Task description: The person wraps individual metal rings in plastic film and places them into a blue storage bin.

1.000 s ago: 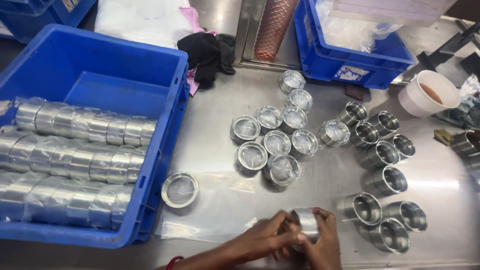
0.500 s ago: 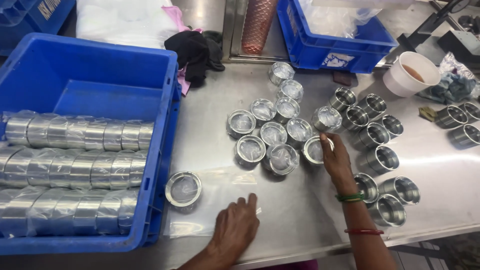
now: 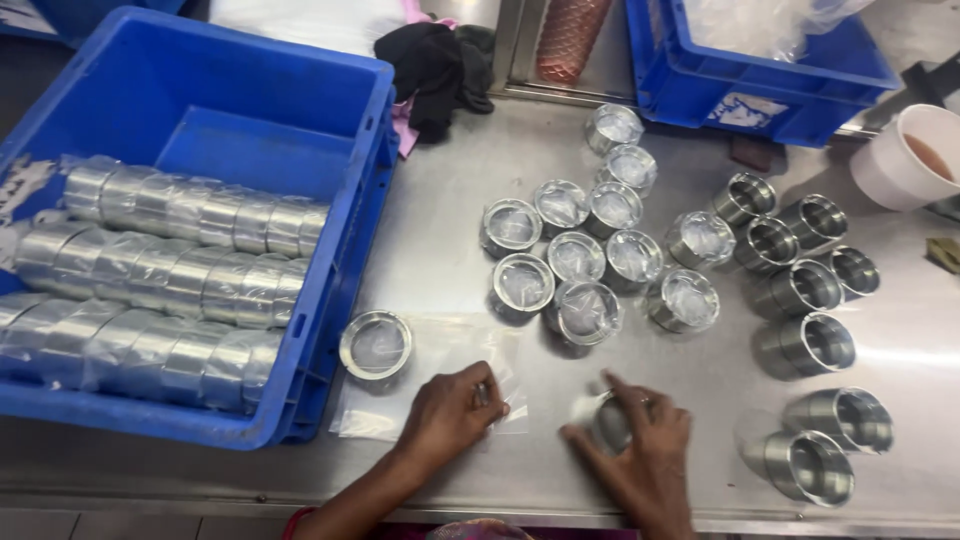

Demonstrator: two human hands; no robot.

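My right hand (image 3: 640, 455) is closed around a small steel ring (image 3: 610, 425) near the table's front edge. My left hand (image 3: 448, 415) rests on a stack of clear plastic bags (image 3: 420, 385), its fingers pinching a bag's edge. One wrapped ring (image 3: 375, 345) stands on the bags beside the crate. Several plastic-wrapped rings (image 3: 585, 255) cluster in the middle of the steel table (image 3: 450, 200). Several bare steel rings (image 3: 805, 290) lie at the right.
A blue crate (image 3: 190, 110) at the left holds rows of wrapped rings. A second blue crate (image 3: 760, 60) stands at the back right, with a white cup (image 3: 905, 160) beside it. A black cloth (image 3: 440, 60) lies at the back.
My right hand has drawn back from the wrapped cluster to the front edge, now gripping a ring. My left hand shifted right on the plastic bags.
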